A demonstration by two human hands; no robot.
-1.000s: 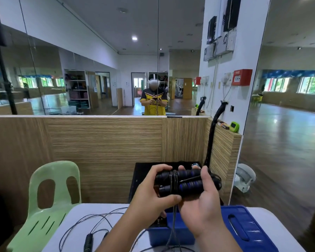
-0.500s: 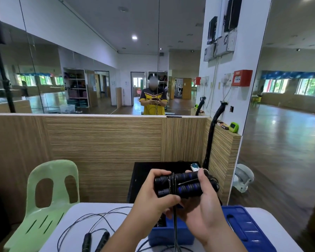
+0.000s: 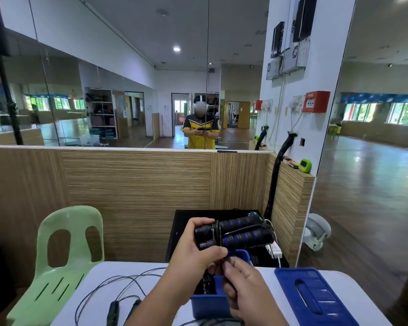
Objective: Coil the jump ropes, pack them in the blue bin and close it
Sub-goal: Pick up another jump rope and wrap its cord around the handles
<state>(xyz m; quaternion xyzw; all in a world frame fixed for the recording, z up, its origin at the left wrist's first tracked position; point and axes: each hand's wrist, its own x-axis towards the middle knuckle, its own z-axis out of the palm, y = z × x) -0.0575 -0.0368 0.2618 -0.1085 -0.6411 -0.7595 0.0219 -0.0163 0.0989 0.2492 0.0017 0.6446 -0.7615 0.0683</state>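
Black-and-blue handle pair [image 3: 238,232] of one jump rope is up in the air above the blue bin [image 3: 207,307]. The two handles are side by side and roughly level, with several turns of cord [image 3: 215,233] wound round their left ends.

Left grip [image 3: 193,252] is clenched round that left end of the pair. Right grip [image 3: 245,285] is just under the handles, over the bin's open top, thumb and fingers pinching the dark cord that comes off the bundle.

Bin sits open on the white tabletop [image 3: 97,285]. A black ribbed item [image 3: 204,287] is inside at the bin's left end; can't tell what it is. Blue lid [image 3: 316,300] lies flat on the tabletop just right of the bin, handle slot up.

Second jump rope [image 3: 118,281] is left of the bin, loose and uncoiled, its black handles [image 3: 113,310] lying together. Green plastic chair [image 3: 64,252] is further left of the bin. Black box [image 3: 181,231] is behind the bin, against the wood-grain partition [image 3: 132,196].
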